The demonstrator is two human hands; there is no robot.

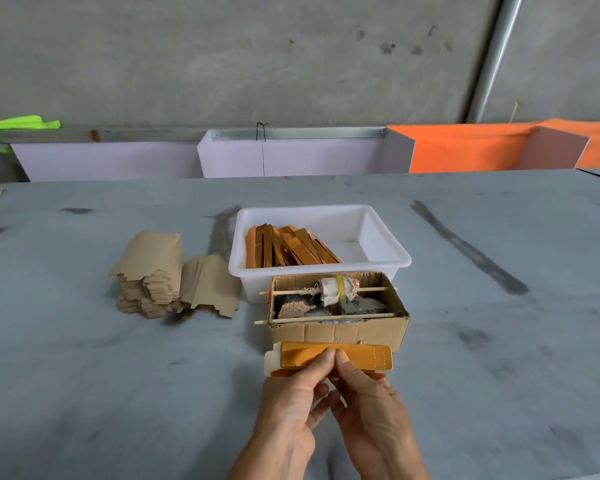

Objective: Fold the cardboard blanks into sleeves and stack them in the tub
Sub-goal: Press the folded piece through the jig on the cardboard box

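Note:
A gold-faced cardboard blank (357,355), partly folded, lies on the table just in front of a small cardboard box. My left hand (291,403) and my right hand (368,407) pinch it side by side at its middle, fingertips on the top fold. Behind the box stands a white plastic tub (388,237) with several folded gold sleeves (288,247) leaning in its left half. A stack of flat brown blanks (153,271) lies left of the tub, with a lower fanned pile (210,287) beside it.
The open cardboard box (340,332) holds rags and a taped roller on two wooden sticks (326,318). The grey table (84,375) ends at lilac and orange panels (465,150) below a concrete wall. A neon-yellow cloth (14,128) lies at far left.

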